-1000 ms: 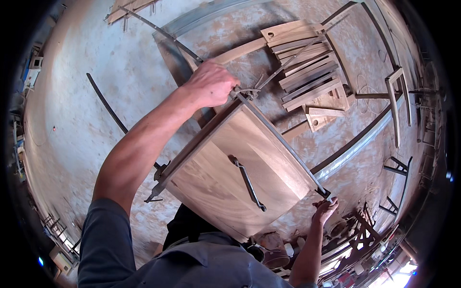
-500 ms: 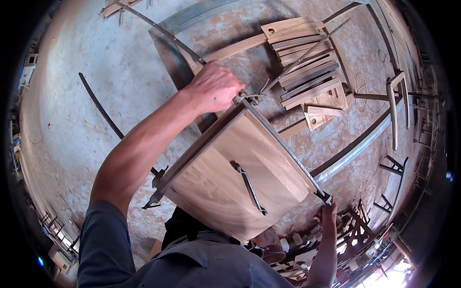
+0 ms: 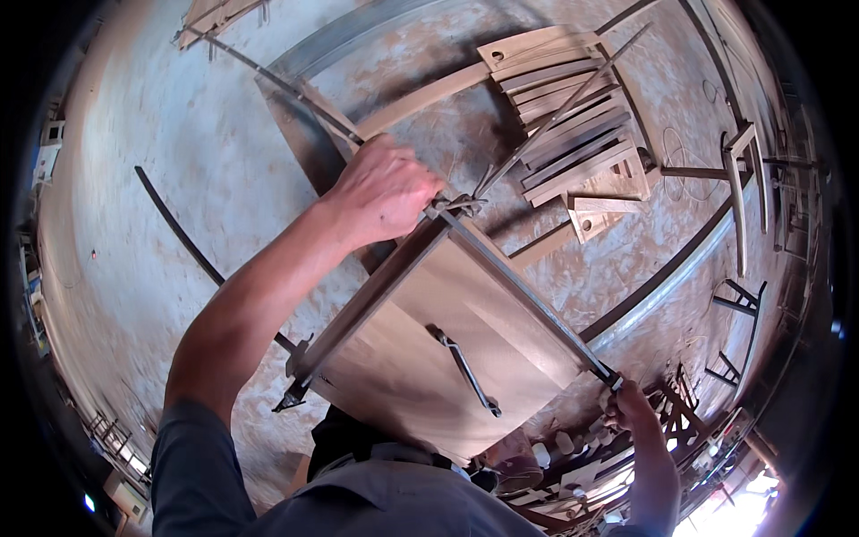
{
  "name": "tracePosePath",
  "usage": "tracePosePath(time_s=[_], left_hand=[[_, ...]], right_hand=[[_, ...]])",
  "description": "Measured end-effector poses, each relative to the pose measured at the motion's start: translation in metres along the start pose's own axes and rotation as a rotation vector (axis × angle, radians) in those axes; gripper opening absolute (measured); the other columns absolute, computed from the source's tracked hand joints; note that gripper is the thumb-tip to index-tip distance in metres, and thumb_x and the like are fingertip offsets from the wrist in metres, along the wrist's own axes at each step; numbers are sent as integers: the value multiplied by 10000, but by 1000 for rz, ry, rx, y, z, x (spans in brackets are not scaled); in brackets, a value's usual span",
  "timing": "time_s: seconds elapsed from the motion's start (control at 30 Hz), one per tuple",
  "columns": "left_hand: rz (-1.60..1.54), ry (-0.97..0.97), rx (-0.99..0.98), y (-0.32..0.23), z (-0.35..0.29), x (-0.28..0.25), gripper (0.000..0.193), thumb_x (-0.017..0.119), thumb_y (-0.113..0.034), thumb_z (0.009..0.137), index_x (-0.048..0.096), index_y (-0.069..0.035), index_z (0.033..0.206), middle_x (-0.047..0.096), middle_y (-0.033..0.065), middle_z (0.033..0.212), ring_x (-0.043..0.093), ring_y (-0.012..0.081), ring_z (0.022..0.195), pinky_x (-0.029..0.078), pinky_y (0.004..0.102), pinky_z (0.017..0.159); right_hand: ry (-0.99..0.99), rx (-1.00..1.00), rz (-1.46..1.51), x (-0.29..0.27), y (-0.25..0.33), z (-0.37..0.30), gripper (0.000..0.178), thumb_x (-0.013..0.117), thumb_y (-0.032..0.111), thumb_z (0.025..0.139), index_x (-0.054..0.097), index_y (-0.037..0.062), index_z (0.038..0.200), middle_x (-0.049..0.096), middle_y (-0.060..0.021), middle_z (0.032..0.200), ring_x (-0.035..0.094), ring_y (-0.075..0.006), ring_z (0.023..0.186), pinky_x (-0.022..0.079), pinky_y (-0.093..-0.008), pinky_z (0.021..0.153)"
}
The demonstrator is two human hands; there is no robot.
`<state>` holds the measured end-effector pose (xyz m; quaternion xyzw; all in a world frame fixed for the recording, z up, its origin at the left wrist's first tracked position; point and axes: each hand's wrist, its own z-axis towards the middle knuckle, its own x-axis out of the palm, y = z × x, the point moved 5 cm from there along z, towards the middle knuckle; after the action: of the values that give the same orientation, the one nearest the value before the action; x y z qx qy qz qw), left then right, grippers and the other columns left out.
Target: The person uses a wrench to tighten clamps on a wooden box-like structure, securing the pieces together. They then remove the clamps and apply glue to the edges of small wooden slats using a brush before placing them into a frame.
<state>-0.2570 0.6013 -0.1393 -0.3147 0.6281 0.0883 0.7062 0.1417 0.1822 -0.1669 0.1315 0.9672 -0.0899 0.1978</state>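
Right hand (image 3: 633, 404) curled on near end of bar clamp (image 3: 530, 296); its forearm has swung outward over the last second. Left hand (image 3: 389, 188) stayed fisted at the far end. Reads as clamp being adjusted from the right. Wood panel (image 3: 420, 369) sits between hands, bar along its edge; double-ended wrench (image 3: 463, 368) on it, same spot. Slat stack (image 3: 577, 134) beyond, right of left hand. Hidden: finger contact both ends, panel underside. Left forearm (image 3: 259, 286) crosses second clamp bar (image 3: 182, 230).
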Motion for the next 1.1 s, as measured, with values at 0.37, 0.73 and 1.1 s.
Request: tracePosePath(time_s=[0.37,0.73,1.1], left_hand=[[-11,17,-21,1,0,-8,123,599,-33,648,633,-88,753,603,62,662,597,261,748,410,378,693],[-2,102,-100,-2,-2,-10,218,608,-20,628,653,-100,825,620,47,700,601,255,753,423,380,707],[40,119,-151,-7,0,-15,238,594,-33,645,686,-123,845,651,96,724,631,306,788,457,424,708]], right_hand=[[33,76,-7,-10,16,-8,428,409,487,976,462,112,774,345,-8,548,344,-162,405,353,-371,407],[-284,-1165,147,0,-59,-4,546,598,67,853,405,3,1359,594,-83,966,593,-189,867,511,-331,771],[-691,-1527,-379,-10,-26,-15,407,436,338,1000,587,-29,1090,536,-206,1269,536,-352,1153,447,-403,961]])
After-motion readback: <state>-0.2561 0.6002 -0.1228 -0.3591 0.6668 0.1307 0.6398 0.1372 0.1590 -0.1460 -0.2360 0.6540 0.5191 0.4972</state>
